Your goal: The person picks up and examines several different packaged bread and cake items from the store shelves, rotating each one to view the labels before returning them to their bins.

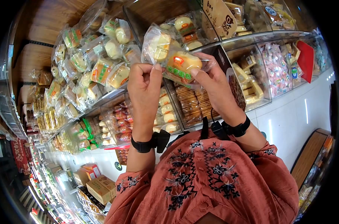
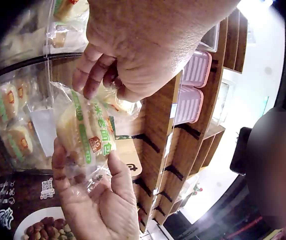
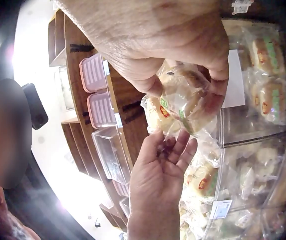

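Because the bread packet (image 1: 182, 64) is held up between two hands with nothing directly beneath it, it could be dropped onto the brown snacks (image 1: 190, 100) displayed lower down if the grip were eased on its smooth wrapping. The film could be torn if the hands were pulled apart sharply, and the soft-looking bread could be dented if the thumb were pressed harder. A second packet (image 1: 159, 44), seen just beside the first, could be lost as well; whether its wrapping is pinched too cannot be told.

The packet's right end is grasped by the right hand (image 1: 218, 86), its thumb laid across the front. By the left hand (image 1: 144, 84), wrapping near the opposite end is pinched between thumb and bent fingers. Both forearms are stretched forward, a black band (image 1: 147, 143) being worn on each wrist.
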The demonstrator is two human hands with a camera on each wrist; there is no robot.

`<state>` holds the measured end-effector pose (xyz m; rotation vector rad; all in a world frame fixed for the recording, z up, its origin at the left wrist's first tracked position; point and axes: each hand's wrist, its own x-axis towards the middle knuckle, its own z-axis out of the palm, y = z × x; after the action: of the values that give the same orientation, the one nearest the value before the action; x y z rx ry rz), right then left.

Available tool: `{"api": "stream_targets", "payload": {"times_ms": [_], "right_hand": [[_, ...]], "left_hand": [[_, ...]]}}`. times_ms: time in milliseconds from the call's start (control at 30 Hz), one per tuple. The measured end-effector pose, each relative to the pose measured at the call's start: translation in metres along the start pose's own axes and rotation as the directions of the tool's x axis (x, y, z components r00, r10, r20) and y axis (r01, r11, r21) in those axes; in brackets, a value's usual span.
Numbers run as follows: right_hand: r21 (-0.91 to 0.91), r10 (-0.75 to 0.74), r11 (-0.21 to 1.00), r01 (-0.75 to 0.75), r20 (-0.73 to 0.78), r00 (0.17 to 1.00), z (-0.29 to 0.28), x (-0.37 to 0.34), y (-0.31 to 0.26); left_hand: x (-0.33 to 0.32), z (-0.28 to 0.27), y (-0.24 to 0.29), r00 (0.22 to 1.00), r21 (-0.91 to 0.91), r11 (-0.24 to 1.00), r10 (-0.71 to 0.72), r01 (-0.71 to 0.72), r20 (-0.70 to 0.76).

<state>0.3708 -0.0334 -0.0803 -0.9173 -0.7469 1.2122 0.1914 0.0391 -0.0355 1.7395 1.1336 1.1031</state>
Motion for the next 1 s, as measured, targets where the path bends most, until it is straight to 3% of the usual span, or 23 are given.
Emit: {"api": "stream_targets", "payload": {"times_ms": [633, 933, 1000], "right_hand": [[0.020, 0.014, 1.000, -0.014, -0.010, 1.000, 0.0022, -0.0042, -0.0033], [0.069, 0.047, 0.997, -0.046, -0.014, 0.999, 0.0049, -0.0074, -0.0062], [0.072, 0.050, 0.996, -0.049, -0.014, 0.999, 0.0050, -0.0077, -0.0064]], "left_hand": [[-0.0023, -0.0010, -0.0026, 0.999, 0.093, 0.995, 0.033, -0.033, -0.005], [-0.0043, 0.0010, -0.0039, 0.999, -0.009, 1.000, 0.022, -0.023, -0.045], [-0.0045, -0.0011, -0.0032, 0.999, 0.052, 0.998, 0.024, -0.023, -0.022]]}}
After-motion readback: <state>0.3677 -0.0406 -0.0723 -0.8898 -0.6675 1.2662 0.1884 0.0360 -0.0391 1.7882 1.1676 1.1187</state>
